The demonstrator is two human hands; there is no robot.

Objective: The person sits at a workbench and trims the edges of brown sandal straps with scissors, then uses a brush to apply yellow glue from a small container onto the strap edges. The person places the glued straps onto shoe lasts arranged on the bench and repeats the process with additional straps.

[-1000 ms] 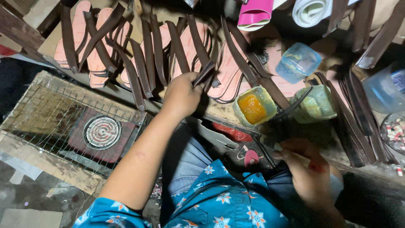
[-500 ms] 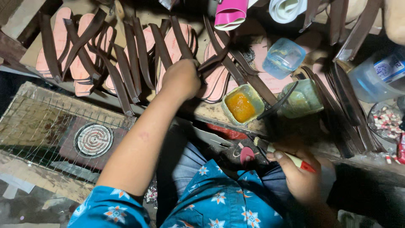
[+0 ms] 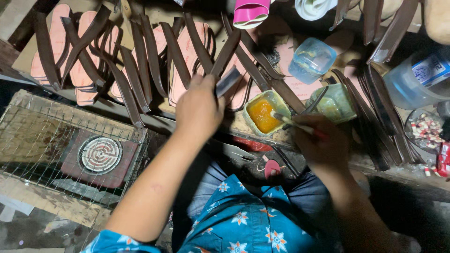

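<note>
At nine o'clock in the head view lay a wire mesh grate [image 3: 56, 136] over a round coil heater [image 3: 100, 154], untouched. Above it, from ten o'clock toward twelve, pink sandal soles [image 3: 56, 51] lay in a row with dark brown straps [image 3: 136, 65] draped across them.

Near the centre, the left hand [image 3: 199, 110] was closed on one brown strap [image 3: 227, 58], fingers curled round its lower end. The strap's long axis ran from the hand up toward one o'clock, its far end lying over the soles, and a short grey-looking flap of it stuck out just right of the knuckles.

Just right of that hand, at about three o'clock from it, sat a small tub of orange glue [image 3: 262, 114]. The right hand [image 3: 323, 145] pinched a thin brush [image 3: 293, 122], whose tip rested at the tub's right rim. The brush pointed toward ten o'clock, straight at the strap end held beside the tub, so the right hand was the nearer one to the glue and the left the nearer to the strap. A second greenish tub [image 3: 333, 104] stood just right of the brush, and a clear blue cup [image 3: 311, 60] above it.

Compared with half a second earlier, the right hand had come up from the lap to the orange tub, while the left had kept its hold on the strap.
</note>
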